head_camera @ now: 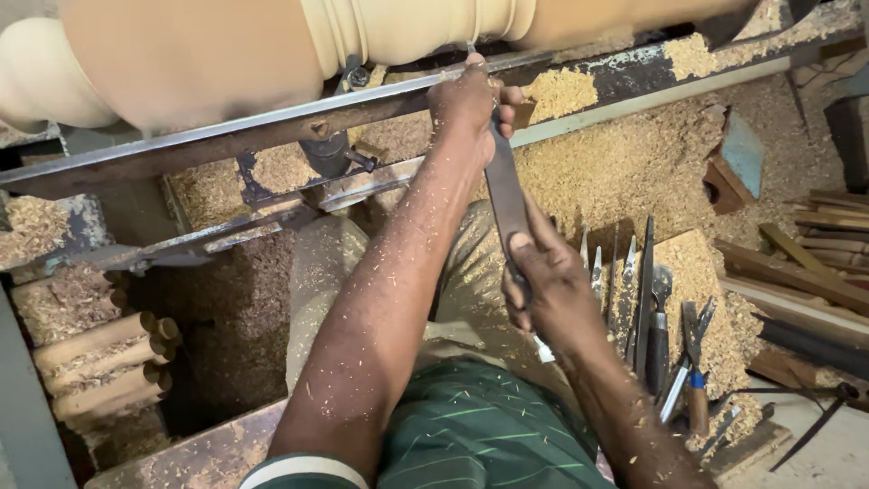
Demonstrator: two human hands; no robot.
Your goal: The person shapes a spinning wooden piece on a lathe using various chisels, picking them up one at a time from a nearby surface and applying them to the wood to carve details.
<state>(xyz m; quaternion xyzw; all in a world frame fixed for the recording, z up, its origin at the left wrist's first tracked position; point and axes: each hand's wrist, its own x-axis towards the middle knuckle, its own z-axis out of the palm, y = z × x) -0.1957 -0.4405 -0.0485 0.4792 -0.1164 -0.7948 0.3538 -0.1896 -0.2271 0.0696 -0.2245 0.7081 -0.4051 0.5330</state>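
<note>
A pale wooden workpiece [272,45] lies across a lathe at the top, blurred as if spinning, with turned rings near its middle. My left hand [469,98] grips the front of a long dark metal chisel [507,195] and rests on the steel tool rest bar [226,131]. The chisel's tip meets the wood just above my fingers. My right hand [552,285] holds the chisel's rear end, lower and closer to my body. Sawdust speckles both forearms.
Several chisels and files [656,317] lie on a sawdust-covered board at the right. Wooden sticks and offcuts [815,244] are stacked at the far right. Short round wooden pieces [104,362] are piled at the lower left. Sawdust [625,163] covers the lathe bed.
</note>
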